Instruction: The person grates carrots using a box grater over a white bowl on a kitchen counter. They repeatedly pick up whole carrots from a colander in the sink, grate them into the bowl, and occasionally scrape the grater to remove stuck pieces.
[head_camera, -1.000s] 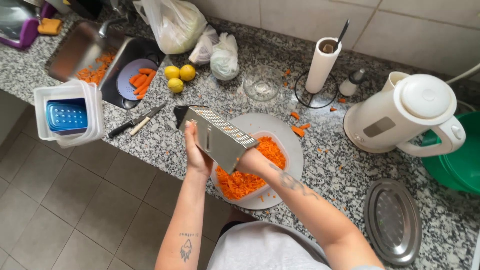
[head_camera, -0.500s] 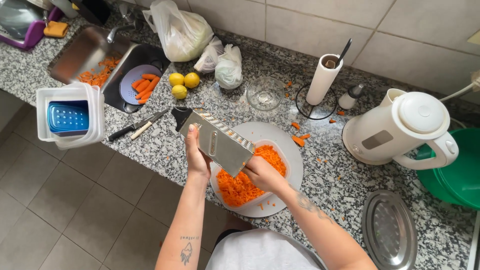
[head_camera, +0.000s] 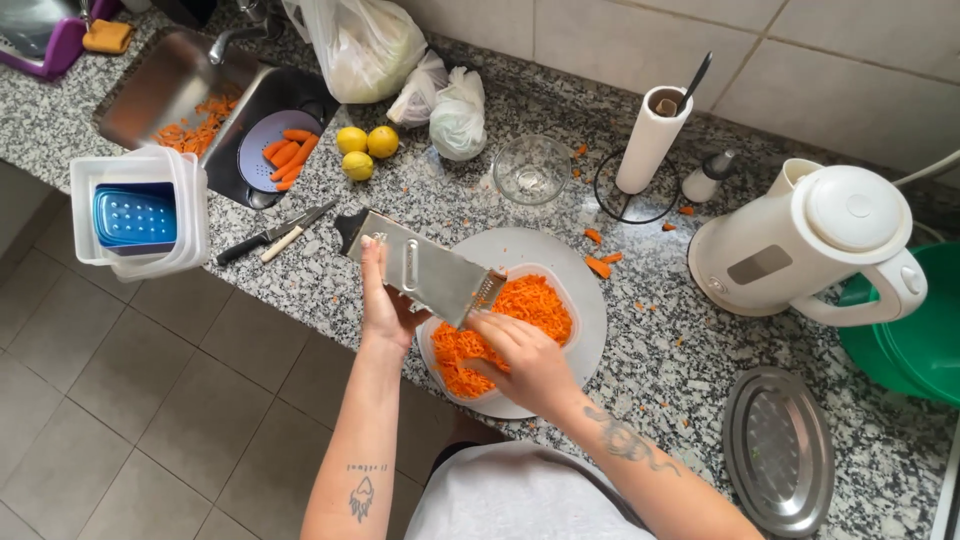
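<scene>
My left hand (head_camera: 385, 305) grips a flat metal grater (head_camera: 420, 265), tilted with its lower end over a clear plastic tub (head_camera: 553, 290) of grated carrot (head_camera: 520, 305). The tub sits on a round white board (head_camera: 585, 270). My right hand (head_camera: 520, 358) is closed at the grater's lower edge, over the carrot pile; whatever it pinches is hidden by the fingers. Loose carrot bits (head_camera: 598, 262) lie on the board's far side.
A knife and peeler (head_camera: 275, 235) lie left of the grater. Peeled carrots (head_camera: 288, 152) rest in a colander in the sink (head_camera: 180, 85). Around stand lemons (head_camera: 362, 150), a glass bowl (head_camera: 531, 168), paper towel roll (head_camera: 650, 135), white kettle (head_camera: 810, 240), metal tray (head_camera: 778, 450), white containers (head_camera: 135, 210).
My right hand has slid down the grater face to its lower edge above the tub. The grater and left hand stay about where they were.
</scene>
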